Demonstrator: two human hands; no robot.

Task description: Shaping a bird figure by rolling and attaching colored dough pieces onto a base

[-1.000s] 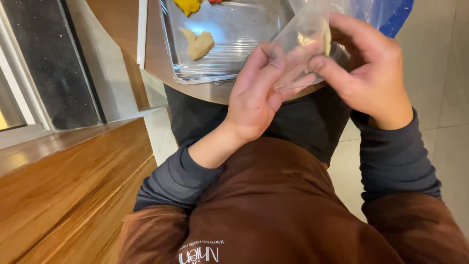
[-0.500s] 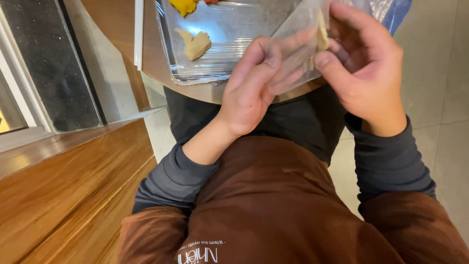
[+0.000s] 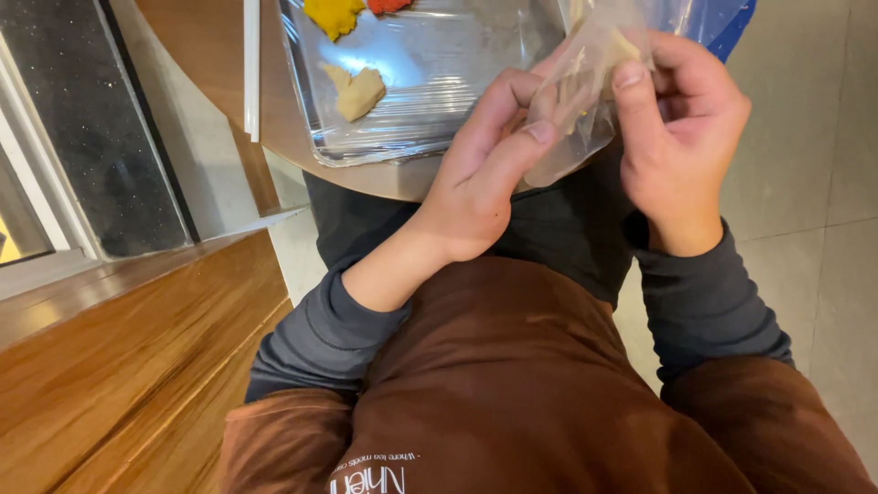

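Note:
Both hands grip a small clear plastic bag [image 3: 585, 101] with a pale beige lump of dough inside, held over the edge of a round table. My left hand [image 3: 480, 174] pinches the bag's lower left side between thumb and fingers. My right hand [image 3: 681, 128] pinches its upper right side, thumb on the front. Just beyond the hands lies a tray [image 3: 430, 128] covered in clear film, with a beige dough piece [image 3: 357, 90], a yellow piece [image 3: 334, 14] and a red piece [image 3: 389, 5] on it.
The round wooden table [image 3: 210, 55] carries a white stick [image 3: 251, 69] left of the tray. A blue object [image 3: 722, 18] lies at the top right. A wooden bench [image 3: 119, 366] runs along the left, below a dark window sill. Pale floor tiles [image 3: 823, 183] lie to the right.
Both hands have risen slightly with the bag and drawn closer together. The right hand's grip has shifted higher on the bag, and the view has tilted a little.

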